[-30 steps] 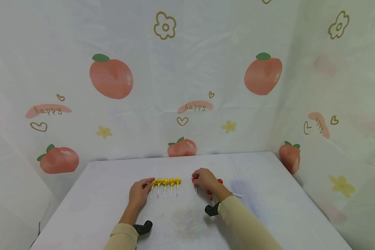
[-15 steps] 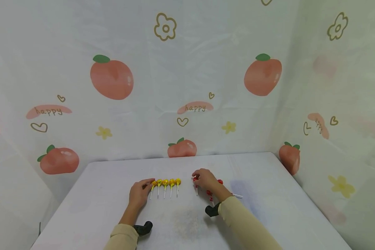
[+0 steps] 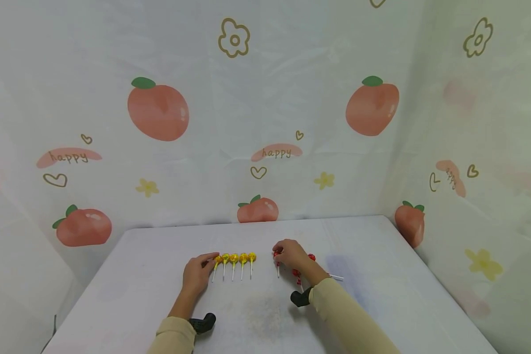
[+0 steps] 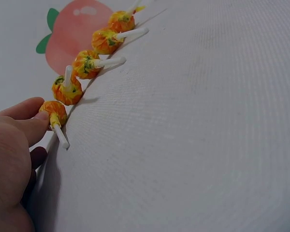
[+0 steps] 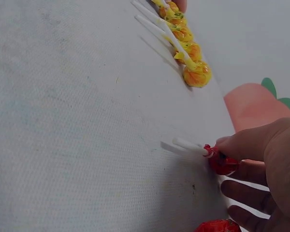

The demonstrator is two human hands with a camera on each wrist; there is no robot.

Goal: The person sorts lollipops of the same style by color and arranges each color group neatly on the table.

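Observation:
Several lollipops in yellow wrappers stand in a row on the white table, sticks toward the person. My left hand (image 3: 196,275) is at the row's left end, pinching the head of the leftmost yellow lollipop (image 4: 54,113) between thumb and index finger. To the right of the row, my right hand (image 3: 293,255) pinches a red lollipop (image 5: 222,163) by its wrapped head, its white stick pointing toward the person. Another red lollipop (image 3: 296,273) lies below the right wrist, and a further red lollipop (image 3: 311,256) shows behind it, partly hidden by the hand.
A white lollipop stick (image 3: 336,277) pokes out right of the right forearm. Black wrist mounts (image 3: 203,323) sit at both cuffs. The white table (image 3: 159,246) meets a fruit-printed curtain (image 3: 212,187) at the back and right.
The red lollipop under my right hand has shifted very slightly to the right. My left hand and the yellow row keep their place.

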